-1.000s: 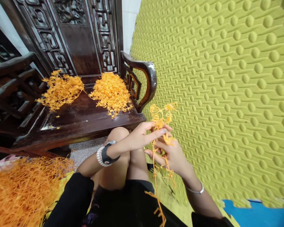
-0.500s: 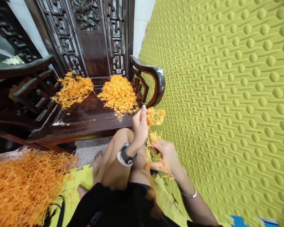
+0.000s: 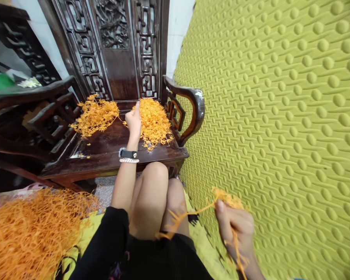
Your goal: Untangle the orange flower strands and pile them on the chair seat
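Note:
My left hand [image 3: 133, 121] is over the chair seat at the left edge of a heap of small orange plastic-looking sprigs [image 3: 156, 120]. Its thumb points up and its fingers are curled. Whatever they may hold is hidden against the heap. Low on the right, my right hand [image 3: 237, 225] is closed around a tangle of orange stringy sprigs [image 3: 226, 197]. One strand trails left from it over my lap, blurred, and another hangs below the fist. A second heap of orange sprigs [image 3: 97, 116] lies further left on the seat.
The carved dark wooden chair [image 3: 111, 149] faces me, with a curved armrest [image 3: 196, 105] on its right. A bumpy yellow foam mat [image 3: 268, 128] stands upright on the right. A large mass of orange strands [image 3: 32, 233] lies at lower left, near a black strap [image 3: 71, 260].
My left hand has moved away from the right hand, up and left to the heap on the seat. My right hand has moved down and right, still gripping orange sprigs.

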The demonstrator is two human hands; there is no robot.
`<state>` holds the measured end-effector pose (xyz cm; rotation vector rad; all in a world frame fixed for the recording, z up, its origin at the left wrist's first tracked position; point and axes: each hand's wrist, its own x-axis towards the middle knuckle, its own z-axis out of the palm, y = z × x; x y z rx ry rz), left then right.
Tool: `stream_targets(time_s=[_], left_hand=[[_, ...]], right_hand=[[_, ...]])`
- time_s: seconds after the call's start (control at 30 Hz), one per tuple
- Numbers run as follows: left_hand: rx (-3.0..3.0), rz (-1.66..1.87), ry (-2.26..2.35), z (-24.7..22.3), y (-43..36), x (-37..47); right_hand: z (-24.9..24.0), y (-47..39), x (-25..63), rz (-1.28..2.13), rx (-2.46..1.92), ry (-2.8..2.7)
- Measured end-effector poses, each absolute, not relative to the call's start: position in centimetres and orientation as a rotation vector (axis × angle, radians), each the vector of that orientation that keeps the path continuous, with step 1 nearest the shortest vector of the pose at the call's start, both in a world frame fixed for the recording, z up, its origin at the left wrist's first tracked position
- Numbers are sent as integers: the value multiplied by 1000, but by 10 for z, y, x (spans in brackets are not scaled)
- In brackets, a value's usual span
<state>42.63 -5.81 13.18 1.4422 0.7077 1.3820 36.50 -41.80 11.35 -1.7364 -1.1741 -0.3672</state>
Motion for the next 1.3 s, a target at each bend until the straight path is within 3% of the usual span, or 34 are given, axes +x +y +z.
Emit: stream_targets(time_s=[0.2, 0.33, 0.4, 0.5, 0.57, 0.8, 1.0, 1.2, 1.3], left_hand=[[2259, 984, 796, 111, -64, 440], [2306, 1072, 715, 116, -106, 430], [2262, 1107, 475, 128, -135, 411], [2120, 804, -35, 141, -182, 378], [2064, 706, -132, 139, -205, 366], [1771, 549, -47, 101, -237, 378], [1634, 550, 204, 99, -251, 389], [1228, -48, 222, 109, -242, 384], [1164, -87, 123, 111, -240, 382]], right_hand=[[111, -410, 400, -489, -1867, -1199], [112, -403, 406, -506, -1881, -1287], [112, -401, 408, -529, -1899, -1342], [116, -398, 413, -628, -1945, -1460], [121, -395, 415, -719, -1944, -1571], [134, -390, 416, -807, -1944, -1968], [135, -390, 414, -833, -1853, -2176], [131, -387, 415, -855, -1683, -2340], [127, -388, 416, -834, -1685, -2401]])
